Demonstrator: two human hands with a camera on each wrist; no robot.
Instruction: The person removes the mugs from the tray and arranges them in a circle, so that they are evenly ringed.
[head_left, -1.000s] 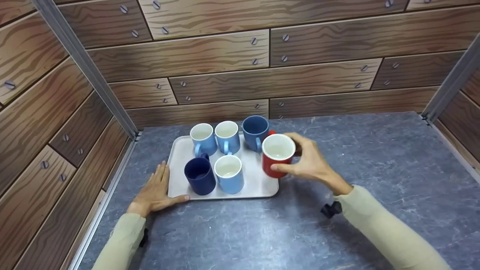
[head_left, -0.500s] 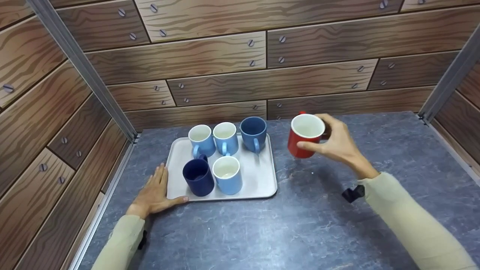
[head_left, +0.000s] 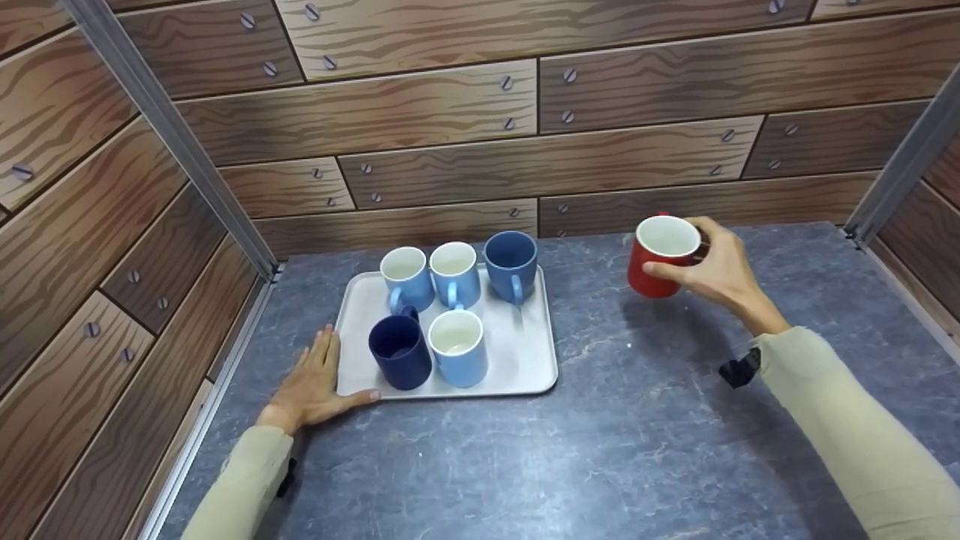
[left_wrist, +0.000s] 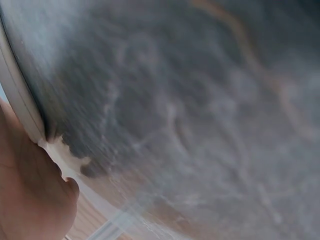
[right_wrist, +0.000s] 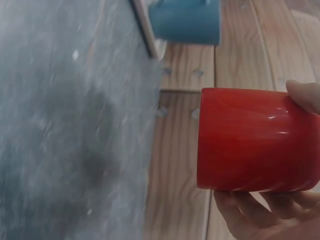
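My right hand (head_left: 716, 270) grips a red mug (head_left: 654, 271) with a white inside, holding it upright above the table to the right of the tray. In the right wrist view the red mug (right_wrist: 255, 140) sits between thumb and fingers, clear of the tabletop. My left hand (head_left: 311, 386) lies with fingers extended against the left front corner of the white tray (head_left: 521, 367), thumb on its front rim. On the tray stand two light blue mugs (head_left: 412, 291) (head_left: 466, 285) and a mid-blue mug (head_left: 502, 274) behind, with a dark blue mug (head_left: 401, 364) and another light blue mug (head_left: 461, 360) in front.
A grey marbled table (head_left: 525, 465) carries the tray and extends to the right and front. Wood-plank-patterned walls (head_left: 450, 172) enclose it at the back and both sides, with a metal corner post (head_left: 180, 150) at the back left.
The right hand has carried the red mug off the tray's right side, over to the right and slightly back. The left hand and the other mugs have stayed in place.
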